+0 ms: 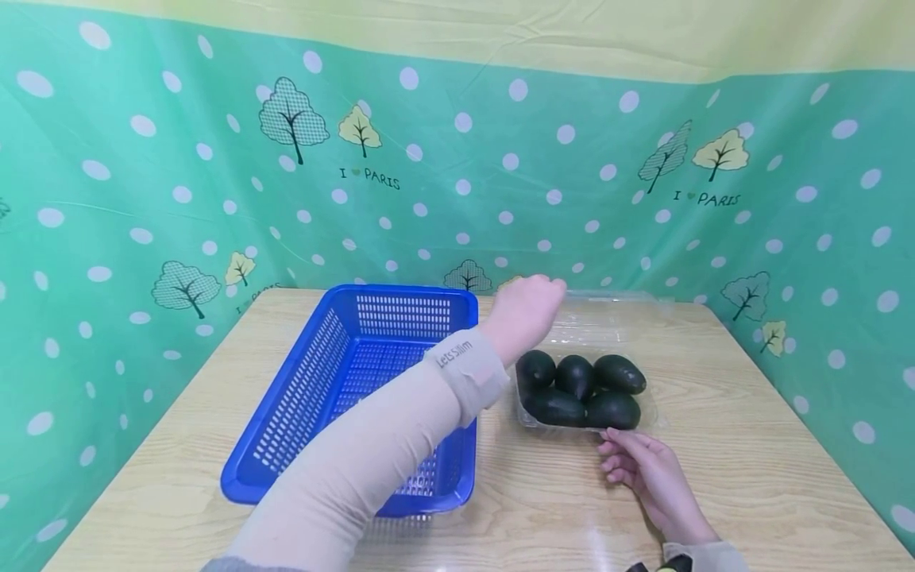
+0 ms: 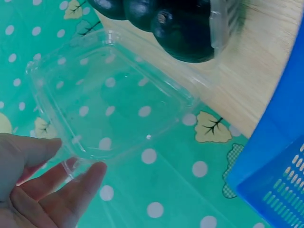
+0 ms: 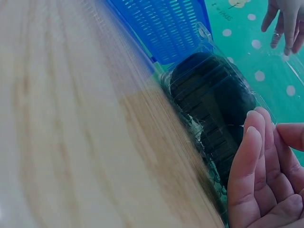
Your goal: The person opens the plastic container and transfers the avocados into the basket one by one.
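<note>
The person wears snug beige arm sleeves ending at the wrists. The left sleeve carries small grey lettering near its cuff; the right sleeve shows only its cuff. Both hands are bare, without rings or gloves.

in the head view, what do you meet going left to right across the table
blue basket → left hand → clear tray of avocados, with the right hand at its near edge
</note>
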The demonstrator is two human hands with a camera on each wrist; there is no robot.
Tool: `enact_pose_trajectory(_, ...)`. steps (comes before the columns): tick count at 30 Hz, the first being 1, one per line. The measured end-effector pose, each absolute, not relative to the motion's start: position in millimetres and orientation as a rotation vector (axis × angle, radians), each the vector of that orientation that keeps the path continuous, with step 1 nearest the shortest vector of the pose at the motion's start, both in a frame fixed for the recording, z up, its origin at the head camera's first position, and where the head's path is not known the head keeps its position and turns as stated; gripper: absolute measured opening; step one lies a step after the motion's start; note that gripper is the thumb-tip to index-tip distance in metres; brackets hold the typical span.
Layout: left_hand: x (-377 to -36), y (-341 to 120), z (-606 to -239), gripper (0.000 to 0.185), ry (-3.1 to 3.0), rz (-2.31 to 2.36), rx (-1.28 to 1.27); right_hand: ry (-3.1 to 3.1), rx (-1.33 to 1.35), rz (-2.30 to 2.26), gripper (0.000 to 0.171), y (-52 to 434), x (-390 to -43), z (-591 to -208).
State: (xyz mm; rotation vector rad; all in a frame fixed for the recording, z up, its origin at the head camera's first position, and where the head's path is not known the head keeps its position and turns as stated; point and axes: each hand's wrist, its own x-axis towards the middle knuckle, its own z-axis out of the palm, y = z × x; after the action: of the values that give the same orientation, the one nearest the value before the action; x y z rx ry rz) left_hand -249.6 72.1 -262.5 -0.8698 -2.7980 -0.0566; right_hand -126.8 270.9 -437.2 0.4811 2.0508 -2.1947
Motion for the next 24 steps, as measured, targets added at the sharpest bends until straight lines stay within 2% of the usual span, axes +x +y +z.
enact_pose_trajectory(7, -257.7, 70.9, -265.0, 0.031, -2.812, -0.021, -0.843, 2.049, 0.45, -2.214, 0.02, 272.3, -127.0, -437.3)
enact_pose_trajectory(13, -265.4, 70.1, -271.2, 0.032, -2.724, 0.07, -0.745, 2.057, 0.462, -2.207, 0.02, 271.6, -126.5, -437.2)
enact_pose_trajectory(24, -275.0, 71.6, -279.7, 0.046, -2.719, 0.091, -0.707, 2.07, 0.486, -2.193, 0.02, 270.8, -125.7, -436.6)
